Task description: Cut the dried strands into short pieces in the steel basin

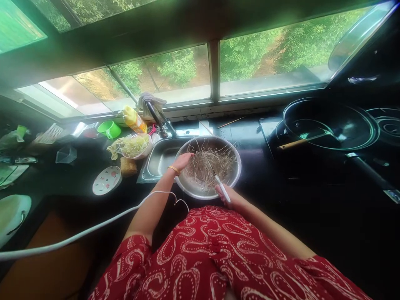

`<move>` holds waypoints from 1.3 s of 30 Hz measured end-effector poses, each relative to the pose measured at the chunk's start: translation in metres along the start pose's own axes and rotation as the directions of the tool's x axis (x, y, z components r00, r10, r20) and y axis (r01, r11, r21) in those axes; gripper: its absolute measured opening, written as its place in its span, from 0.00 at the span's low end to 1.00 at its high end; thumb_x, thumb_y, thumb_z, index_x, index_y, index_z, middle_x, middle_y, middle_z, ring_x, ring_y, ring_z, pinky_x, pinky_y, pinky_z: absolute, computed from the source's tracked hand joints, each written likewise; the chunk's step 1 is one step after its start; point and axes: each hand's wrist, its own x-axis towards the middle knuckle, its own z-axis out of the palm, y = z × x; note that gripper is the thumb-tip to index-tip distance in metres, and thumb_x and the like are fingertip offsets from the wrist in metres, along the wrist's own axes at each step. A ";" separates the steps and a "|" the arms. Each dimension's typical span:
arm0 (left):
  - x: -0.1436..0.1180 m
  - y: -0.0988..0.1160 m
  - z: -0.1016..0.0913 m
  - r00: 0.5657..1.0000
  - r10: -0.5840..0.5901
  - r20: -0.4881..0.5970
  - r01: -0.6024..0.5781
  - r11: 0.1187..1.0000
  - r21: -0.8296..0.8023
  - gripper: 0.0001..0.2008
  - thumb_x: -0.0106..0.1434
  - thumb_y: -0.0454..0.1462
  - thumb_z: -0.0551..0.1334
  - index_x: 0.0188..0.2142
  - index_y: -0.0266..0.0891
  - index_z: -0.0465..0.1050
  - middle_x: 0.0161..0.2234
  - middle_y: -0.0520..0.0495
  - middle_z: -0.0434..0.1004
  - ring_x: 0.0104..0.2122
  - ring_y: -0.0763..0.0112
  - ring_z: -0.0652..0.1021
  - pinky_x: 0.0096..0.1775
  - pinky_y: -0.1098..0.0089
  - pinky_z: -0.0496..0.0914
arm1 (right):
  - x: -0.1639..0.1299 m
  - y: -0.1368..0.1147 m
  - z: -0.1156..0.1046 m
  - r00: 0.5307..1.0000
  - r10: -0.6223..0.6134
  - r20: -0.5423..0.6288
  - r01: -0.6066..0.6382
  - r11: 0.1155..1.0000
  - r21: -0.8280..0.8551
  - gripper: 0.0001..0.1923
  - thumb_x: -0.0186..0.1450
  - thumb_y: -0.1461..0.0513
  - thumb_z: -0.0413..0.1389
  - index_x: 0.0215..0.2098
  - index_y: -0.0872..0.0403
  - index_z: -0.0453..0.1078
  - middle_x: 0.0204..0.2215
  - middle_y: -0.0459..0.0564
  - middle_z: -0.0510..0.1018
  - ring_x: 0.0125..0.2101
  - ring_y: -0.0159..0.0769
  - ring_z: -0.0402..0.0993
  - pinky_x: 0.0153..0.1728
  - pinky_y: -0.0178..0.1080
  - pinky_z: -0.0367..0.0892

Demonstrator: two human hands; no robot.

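My left hand [183, 160] lies open on the dry stalks [206, 164], pinning them in the steel bowl [190, 188] while my right hand [225, 195] grips the knife [218, 181].

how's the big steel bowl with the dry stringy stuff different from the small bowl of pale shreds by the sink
The large round steel bowl is bare metal; the small pinkish-white bowl looks pale. The steel bowl holds thin tan strands spread loosely; the small bowl is heaped with pale yellow-green shreds spilling over its rim. The left hand reaches into the steel bowl while the right hand holds a white-handled knife over it; nothing touches the small bowl. Both sit by the sink.
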 end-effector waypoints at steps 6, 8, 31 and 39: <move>-0.006 0.043 -0.037 0.988 0.116 0.098 -0.118 0.993 0.013 0.18 0.70 0.41 0.53 0.46 0.36 0.79 0.34 0.44 0.82 0.31 0.69 0.77 0.36 0.69 0.70 | -0.035 -0.015 -0.011 0.999 -0.020 0.031 0.015 0.989 0.148 0.26 0.56 0.41 0.61 0.35 0.53 0.63 0.20 0.38 0.61 0.17 0.21 0.53 0.15 0.25 0.51; -0.012 0.062 -0.052 0.988 0.095 0.118 -0.090 0.995 -0.054 0.19 0.71 0.40 0.50 0.47 0.35 0.78 0.28 0.45 0.81 0.20 0.73 0.72 0.25 0.72 0.66 | -0.046 -0.021 -0.012 0.997 -0.028 0.074 0.010 0.973 0.231 0.32 0.52 0.38 0.62 0.38 0.53 0.64 0.20 0.38 0.60 0.17 0.21 0.53 0.16 0.25 0.52; -0.080 -0.033 -0.048 0.782 0.074 -0.618 -0.523 0.618 -0.587 0.24 0.61 0.57 0.57 0.30 0.38 0.68 0.26 0.46 0.80 0.25 0.70 0.81 0.30 0.70 0.75 | -0.010 -0.011 0.029 0.956 0.063 0.286 -0.128 0.968 0.217 0.28 0.59 0.39 0.58 0.38 0.55 0.68 0.22 0.42 0.69 0.19 0.23 0.62 0.17 0.27 0.57; -0.091 -0.058 0.000 0.893 -0.085 -0.442 -0.325 0.558 -0.764 0.20 0.60 0.52 0.61 0.27 0.36 0.68 0.27 0.45 0.80 0.26 0.69 0.80 0.31 0.69 0.74 | 0.009 -0.023 0.043 0.965 0.179 0.192 -0.221 0.949 0.226 0.25 0.70 0.42 0.43 0.35 0.55 0.62 0.17 0.37 0.61 0.12 0.22 0.54 0.14 0.27 0.55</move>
